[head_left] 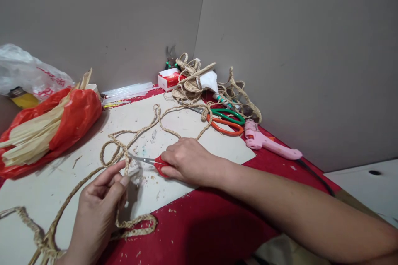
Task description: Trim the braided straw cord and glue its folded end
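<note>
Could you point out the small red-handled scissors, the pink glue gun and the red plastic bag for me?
Small red-handled scissors (158, 166): head view, on the red handle.
Pink glue gun (277, 148): head view, on its long pink handle.
Red plastic bag (83, 112): head view, on its right side.

Right arm (286, 198) outstretched (fingers (171, 156) curled)

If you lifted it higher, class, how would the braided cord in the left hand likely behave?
Probably floppy: the braided cord bends into loops. Likely light for its length: it looks thin. It may tangle, since its loops cross.
</note>
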Tool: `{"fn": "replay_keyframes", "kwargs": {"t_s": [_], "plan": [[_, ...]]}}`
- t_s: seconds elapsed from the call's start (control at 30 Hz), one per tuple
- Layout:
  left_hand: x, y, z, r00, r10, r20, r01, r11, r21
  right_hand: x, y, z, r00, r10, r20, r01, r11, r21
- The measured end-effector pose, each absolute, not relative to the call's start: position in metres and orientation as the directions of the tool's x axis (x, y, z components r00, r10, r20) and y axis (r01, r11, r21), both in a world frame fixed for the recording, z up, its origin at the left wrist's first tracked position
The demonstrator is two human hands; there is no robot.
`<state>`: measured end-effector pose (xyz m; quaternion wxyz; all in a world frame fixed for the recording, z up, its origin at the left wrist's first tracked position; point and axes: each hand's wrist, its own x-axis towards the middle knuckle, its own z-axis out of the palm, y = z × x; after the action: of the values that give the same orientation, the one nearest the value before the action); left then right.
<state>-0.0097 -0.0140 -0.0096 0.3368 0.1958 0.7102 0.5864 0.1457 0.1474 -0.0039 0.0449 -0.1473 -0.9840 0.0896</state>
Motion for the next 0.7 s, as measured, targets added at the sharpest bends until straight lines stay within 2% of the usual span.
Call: {"fn": "replay_keyframes", "kwargs": {"t_s": [0.27,0.53,0.7], "plan": [[-0.0113,-0.0148,-0.0103,-0.700,0.682,-0.210,-0.062,0.235,0.970,0.1481,0.1408,-0.0040,-0.967,0.244,0.074,0.231,0.961,-0.154],[-0.0118,-0.0143,-0.0108,-0.698,0.704,-0.129,0.060,0.237,0.970,0.1475,0.1474,-0.0003,-0.941,0.335,0.050,0.322,0.930,-0.177],[-0.0095,-0.0123,-0.0096,-0.706,0.702,-0.091,0.103,0.230,0.968,0.1509,0.1401,0.0011,-0.956,0.284,0.076,0.274,0.954,-0.121]]}}
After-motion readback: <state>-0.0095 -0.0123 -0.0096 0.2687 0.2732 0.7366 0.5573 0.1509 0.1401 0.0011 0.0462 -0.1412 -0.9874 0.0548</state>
